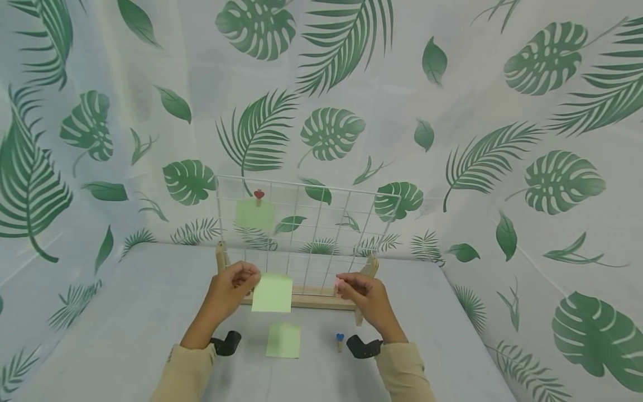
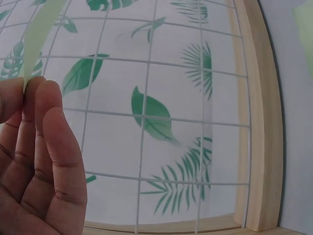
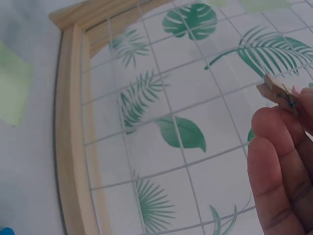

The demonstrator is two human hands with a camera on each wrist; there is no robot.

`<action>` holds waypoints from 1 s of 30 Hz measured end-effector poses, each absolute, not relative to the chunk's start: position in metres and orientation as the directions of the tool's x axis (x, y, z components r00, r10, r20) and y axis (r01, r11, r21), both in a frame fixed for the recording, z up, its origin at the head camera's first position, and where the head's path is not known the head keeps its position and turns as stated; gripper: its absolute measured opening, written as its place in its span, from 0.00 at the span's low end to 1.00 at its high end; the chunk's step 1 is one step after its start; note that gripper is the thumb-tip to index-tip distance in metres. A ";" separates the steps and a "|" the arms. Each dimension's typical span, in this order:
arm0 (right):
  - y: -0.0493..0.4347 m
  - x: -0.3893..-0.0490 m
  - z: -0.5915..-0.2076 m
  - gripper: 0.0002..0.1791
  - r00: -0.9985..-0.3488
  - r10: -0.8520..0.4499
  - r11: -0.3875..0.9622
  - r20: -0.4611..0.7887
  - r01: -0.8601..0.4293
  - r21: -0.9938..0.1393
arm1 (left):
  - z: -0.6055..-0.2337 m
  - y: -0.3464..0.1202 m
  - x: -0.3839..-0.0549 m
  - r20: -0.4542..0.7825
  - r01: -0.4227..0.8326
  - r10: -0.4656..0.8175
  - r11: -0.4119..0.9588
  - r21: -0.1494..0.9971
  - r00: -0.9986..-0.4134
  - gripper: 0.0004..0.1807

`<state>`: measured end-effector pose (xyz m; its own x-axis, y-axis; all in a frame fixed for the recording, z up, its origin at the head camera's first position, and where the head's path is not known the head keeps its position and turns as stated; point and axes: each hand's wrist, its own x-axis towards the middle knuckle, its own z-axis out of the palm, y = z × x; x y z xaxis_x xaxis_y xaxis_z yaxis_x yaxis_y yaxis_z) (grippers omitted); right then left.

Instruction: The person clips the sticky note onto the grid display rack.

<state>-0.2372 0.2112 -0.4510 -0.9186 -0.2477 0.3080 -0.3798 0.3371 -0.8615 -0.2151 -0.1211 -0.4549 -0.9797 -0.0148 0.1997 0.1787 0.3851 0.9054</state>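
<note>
Left hand [image 1: 232,287], thumb and fingertips pinching one pale green paper [image 1: 272,293] by its upper left edge, in front of the low part of the wire grid [image 2: 148,61]; in the left wrist view this sheet appears nearly edge-on and is cut off by the top border, and contact with the wires cannot be told. Right hand [image 1: 365,290], pinching one small wooden clip [image 3: 279,94] near the grid's other side; its jaws and metal spring show, while its head, seemingly pink, is mostly covered by fingertips, the hand itself running out at the right border of that wrist view. Grid upright on a wooden base [image 1: 316,301], base partly hidden behind both hands. Upper left of grid: one green sheet [image 1: 255,214] hung under a red heart clip [image 1: 259,196]. On the pale tabletop [image 1: 140,312]: another green sheet [image 1: 283,341], lying flat, and a blue heart clip [image 1: 340,340], of which the right wrist view shows only a corner fragment. Beige sleeves [image 1: 188,368], cut off by the lower border; leaf-print backdrop [image 1: 477,84] behind
</note>
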 end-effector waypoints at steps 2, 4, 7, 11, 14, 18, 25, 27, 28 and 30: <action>0.210 -0.237 -0.449 0.11 -0.919 -0.240 0.341 0.312 -0.381 -0.859 | -0.453 -0.121 -0.215 0.208 0.186 -0.014 0.389 0.902 -0.978 0.05; 0.210 -0.237 -0.447 0.11 -0.918 -0.233 0.342 0.320 -0.385 -0.857 | -0.452 -0.121 -0.216 0.211 0.189 -0.013 0.392 0.900 -0.977 0.05; 0.209 -0.237 -0.444 0.11 -0.911 -0.232 0.335 0.342 -0.405 -0.851 | -0.451 -0.120 -0.217 0.215 0.193 -0.012 0.393 0.899 -0.976 0.05; 0.209 -0.236 -0.439 0.12 -0.899 -0.240 0.320 0.365 -0.429 -0.845 | -0.450 -0.120 -0.218 0.226 0.207 -0.007 0.378 0.902 -0.974 0.05; 0.209 -0.237 -0.436 0.12 -0.906 -0.232 0.332 0.353 -0.415 -0.847 | -0.450 -0.119 -0.219 0.245 0.227 -0.002 0.365 0.903 -0.969 0.05; 0.210 -0.237 -0.434 0.11 -0.909 -0.229 0.344 0.348 -0.410 -0.844 | -0.448 -0.117 -0.220 0.268 0.250 0.000 0.358 0.900 -0.963 0.05; 0.209 -0.237 -0.428 0.12 -0.905 -0.238 0.338 0.353 -0.418 -0.843 | -0.442 -0.116 -0.221 0.313 0.296 0.008 0.354 0.887 -0.950 0.05; 0.208 -0.238 -0.426 0.12 -0.904 -0.237 0.338 0.355 -0.419 -0.843 | -0.440 -0.115 -0.222 0.326 0.308 0.009 0.355 0.883 -0.945 0.05; 0.208 -0.238 -0.425 0.12 -0.903 -0.235 0.339 0.358 -0.422 -0.841 | -0.439 -0.115 -0.222 0.330 0.311 0.008 0.357 0.881 -0.944 0.05; 0.207 -0.238 -0.423 0.12 -0.897 -0.235 0.340 0.374 -0.436 -0.833 | -0.437 -0.115 -0.222 0.336 0.314 0.005 0.364 0.877 -0.942 0.05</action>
